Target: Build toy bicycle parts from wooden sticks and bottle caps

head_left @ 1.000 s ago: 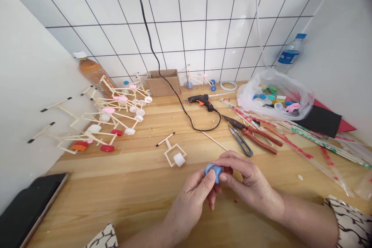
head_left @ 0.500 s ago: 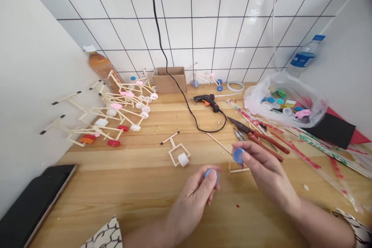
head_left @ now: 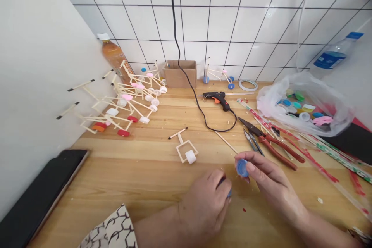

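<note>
A blue bottle cap (head_left: pixel 242 168) is pinched between the thumb and fingers of my right hand (head_left: pixel 273 190), its hollow side towards me. My left hand (head_left: pixel 206 203), turned back up, is closed on another blue bottle cap (head_left: pixel 229 193), most of which its fingers cover. Both hands are held low over the wooden table, close together but apart. Left of them lies a small stick frame (head_left: pixel 180 148) with a white bottle cap (head_left: pixel 190 157) on one corner. A thin wooden stick (head_left: pixel 226 142) points towards the right hand's fingertips.
Several stick models with cap wheels (head_left: pixel 128 100) stand at left, above a phone (head_left: pixel 46 190). A glue gun (head_left: pixel 216 99) and its cord lie beyond the hands. Pliers (head_left: pixel 270 145), small snips (head_left: pixel 252 141), wrapped sticks (head_left: pixel 314 162) and a bag of caps (head_left: pixel 270 89) are at right.
My left hand has rolled over so its back faces up, hiding most of its cap. My right hand still pinches its cap, slightly lower. The whole view has shifted.
</note>
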Demonstrator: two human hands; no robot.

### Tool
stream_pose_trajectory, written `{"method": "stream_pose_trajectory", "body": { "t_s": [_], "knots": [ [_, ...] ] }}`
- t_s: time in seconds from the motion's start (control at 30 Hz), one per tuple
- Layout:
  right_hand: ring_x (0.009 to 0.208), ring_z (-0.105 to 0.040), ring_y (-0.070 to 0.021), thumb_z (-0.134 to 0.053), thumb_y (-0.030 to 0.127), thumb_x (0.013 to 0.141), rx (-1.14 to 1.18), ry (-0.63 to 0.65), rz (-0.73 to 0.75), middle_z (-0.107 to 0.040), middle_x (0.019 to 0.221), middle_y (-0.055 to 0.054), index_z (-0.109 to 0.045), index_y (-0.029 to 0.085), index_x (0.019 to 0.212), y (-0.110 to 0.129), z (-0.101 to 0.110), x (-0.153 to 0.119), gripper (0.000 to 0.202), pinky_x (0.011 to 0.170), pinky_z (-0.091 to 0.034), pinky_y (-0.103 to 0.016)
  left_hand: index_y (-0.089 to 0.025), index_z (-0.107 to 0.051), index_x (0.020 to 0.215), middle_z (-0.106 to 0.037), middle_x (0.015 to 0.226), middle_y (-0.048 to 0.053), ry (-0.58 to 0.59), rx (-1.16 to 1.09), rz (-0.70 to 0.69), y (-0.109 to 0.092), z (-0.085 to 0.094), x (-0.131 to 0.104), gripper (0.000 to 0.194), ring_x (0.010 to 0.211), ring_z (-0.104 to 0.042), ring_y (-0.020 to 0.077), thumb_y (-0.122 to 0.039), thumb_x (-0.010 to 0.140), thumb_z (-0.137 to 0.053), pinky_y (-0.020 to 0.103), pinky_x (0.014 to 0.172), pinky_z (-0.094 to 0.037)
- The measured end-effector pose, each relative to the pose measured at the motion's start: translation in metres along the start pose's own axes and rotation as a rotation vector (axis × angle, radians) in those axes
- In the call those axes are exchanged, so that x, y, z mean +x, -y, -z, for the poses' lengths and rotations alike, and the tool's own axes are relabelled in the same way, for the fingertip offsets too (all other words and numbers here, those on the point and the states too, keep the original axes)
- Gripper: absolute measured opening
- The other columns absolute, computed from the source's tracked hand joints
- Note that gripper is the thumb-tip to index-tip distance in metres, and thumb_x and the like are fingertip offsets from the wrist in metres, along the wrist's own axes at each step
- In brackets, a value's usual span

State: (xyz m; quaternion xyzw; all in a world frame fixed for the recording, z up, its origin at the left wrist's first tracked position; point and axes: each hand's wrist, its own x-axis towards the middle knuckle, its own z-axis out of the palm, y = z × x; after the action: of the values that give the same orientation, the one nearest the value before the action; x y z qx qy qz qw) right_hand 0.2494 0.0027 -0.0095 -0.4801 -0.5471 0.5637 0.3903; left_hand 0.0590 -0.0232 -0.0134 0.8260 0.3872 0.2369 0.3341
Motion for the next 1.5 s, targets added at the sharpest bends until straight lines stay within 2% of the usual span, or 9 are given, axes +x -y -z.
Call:
{"method": "stream_pose_trajectory", "body": {
  "t_s": [0.23,0.4,0.63,0.8,1.03,1.1,1.23,1.4,1.5],
  "knots": [
    [0.077,-0.058,-0.0157,-0.059,0.040,0.083,-0.046,0.044,-0.033,-0.064,0.085,-0.003,-0.063,0.024,0.100,0.004,-0.002,-0.001,0.024,0.068,-0.048,-0.025,-0.016,-0.058,0.094,-0.057,0.089,0.013,-0.033,0.121,-0.076,0.007,-0.003,0.002,0.019,0.081,-0.049,0.0252,-0.013,0.082,-0.045,0.038,0.074,-0.039],
    [0.070,-0.051,-0.0120,-0.058,0.040,0.084,0.108,0.062,-0.093,-0.061,0.083,-0.001,-0.062,0.025,0.101,0.002,-0.003,0.000,0.023,0.062,-0.042,-0.022,-0.014,-0.054,0.101,-0.058,0.096,0.013,-0.041,0.200,-0.061,0.004,-0.003,0.001,0.019,0.086,-0.051,0.0257,-0.016,0.083,-0.045,0.040,0.078,-0.043],
    [0.064,-0.047,-0.0096,-0.064,0.038,0.080,0.417,0.145,-0.178,-0.059,0.079,-0.002,-0.062,0.021,0.103,0.007,-0.009,0.003,0.028,0.056,-0.037,-0.021,-0.016,-0.041,0.116,-0.058,0.103,0.009,-0.340,0.024,-0.002,0.002,-0.006,-0.005,0.035,0.092,-0.055,0.0213,-0.027,0.085,-0.053,0.036,0.079,-0.048],
    [0.064,-0.050,-0.0086,-0.063,0.036,0.081,0.469,0.304,-0.213,-0.061,0.081,-0.001,-0.057,0.022,0.110,0.002,-0.012,0.001,0.033,0.058,-0.038,-0.021,-0.019,-0.040,0.121,-0.057,0.106,0.008,-0.366,-0.068,-0.058,0.002,-0.002,-0.003,0.044,0.095,-0.055,0.0193,-0.035,0.084,-0.057,0.032,0.081,-0.049],
    [0.085,-0.057,-0.0149,-0.058,0.040,0.084,0.206,0.452,-0.130,-0.062,0.096,-0.004,-0.051,0.023,0.115,0.011,-0.011,-0.004,0.035,0.072,-0.044,-0.026,-0.018,-0.053,0.104,-0.056,0.098,0.007,-0.259,-0.122,-0.083,-0.002,0.001,-0.004,0.027,0.093,-0.054,0.0182,-0.029,0.081,-0.062,0.029,0.082,-0.047],
    [0.085,-0.058,-0.0160,-0.055,0.039,0.086,0.030,0.367,-0.064,-0.063,0.091,-0.004,-0.056,0.021,0.108,0.019,-0.001,0.001,0.028,0.075,-0.045,-0.028,-0.017,-0.053,0.101,-0.057,0.096,0.006,-0.253,-0.161,-0.054,-0.003,0.000,-0.004,0.025,0.090,-0.054,0.0173,-0.029,0.080,-0.063,0.028,0.080,-0.047],
    [0.072,-0.056,-0.0145,-0.057,0.036,0.083,-0.406,0.068,0.124,-0.062,0.077,-0.001,-0.061,0.019,0.089,0.032,0.026,0.015,0.018,0.065,-0.044,-0.025,-0.017,-0.052,0.100,-0.057,0.091,0.004,-0.252,-0.238,0.003,-0.003,0.000,-0.003,0.023,0.082,-0.054,0.0150,-0.025,0.080,-0.062,0.026,0.075,-0.047],
    [0.063,-0.054,-0.0130,-0.052,0.022,0.083,-0.841,0.273,0.150,-0.063,0.070,-0.001,-0.063,0.019,0.077,0.033,0.038,0.021,0.013,0.058,-0.041,-0.023,-0.017,-0.053,0.097,-0.057,0.089,0.003,-0.264,-0.285,0.063,-0.003,-0.002,-0.002,0.026,0.079,-0.053,0.0144,-0.020,0.076,-0.067,0.025,0.073,-0.046],
    [0.069,-0.057,-0.0140,-0.051,0.016,0.082,-0.998,0.359,0.187,-0.064,0.075,-0.001,-0.063,0.019,0.079,0.028,0.036,0.018,0.013,0.063,-0.040,-0.024,-0.018,-0.054,0.095,-0.058,0.086,0.002,-0.273,-0.293,0.105,-0.003,-0.003,-0.002,0.026,0.076,-0.053,0.0139,-0.016,0.074,-0.068,0.025,0.071,-0.046]
  ]
}}
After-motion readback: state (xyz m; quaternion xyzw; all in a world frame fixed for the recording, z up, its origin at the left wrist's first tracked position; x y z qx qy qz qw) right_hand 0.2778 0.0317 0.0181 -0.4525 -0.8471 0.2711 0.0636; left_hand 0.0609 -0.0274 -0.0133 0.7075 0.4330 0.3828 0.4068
